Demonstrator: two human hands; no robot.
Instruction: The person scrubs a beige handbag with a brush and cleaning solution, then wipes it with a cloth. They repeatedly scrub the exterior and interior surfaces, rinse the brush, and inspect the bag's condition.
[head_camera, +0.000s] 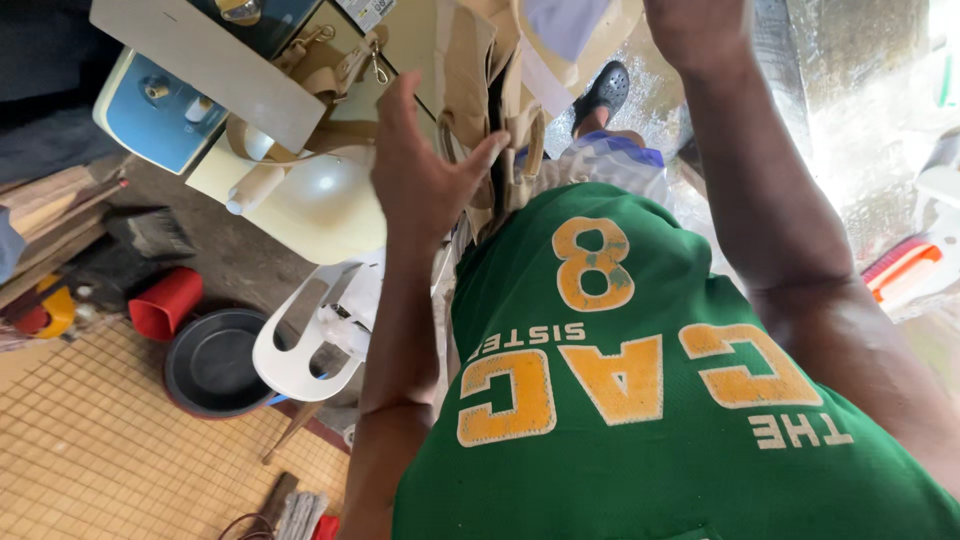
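While the left hand (420, 170) hangs open with fingers spread, holding nothing, its fingertips just touch 1 tan strapped bag (480, 70) hanging near the top, beside 1 cream sewing machine (310, 200). Only the right arm (760, 190) shows; its hand is cut off, so its grip cannot be told. Below lie 1 white chair (300, 350), 1 black basin (215, 365) and 1 red cup (165, 302).

I see a white plastic chair (300, 350) standing on bare grey concrete floor (235, 255). Just left of the chair sits a round black basin (212, 362), with a red plastic container (165, 302) beyond it. Below the chair spreads a tan woven mat (90, 450). Bright daylight glares far right of it.
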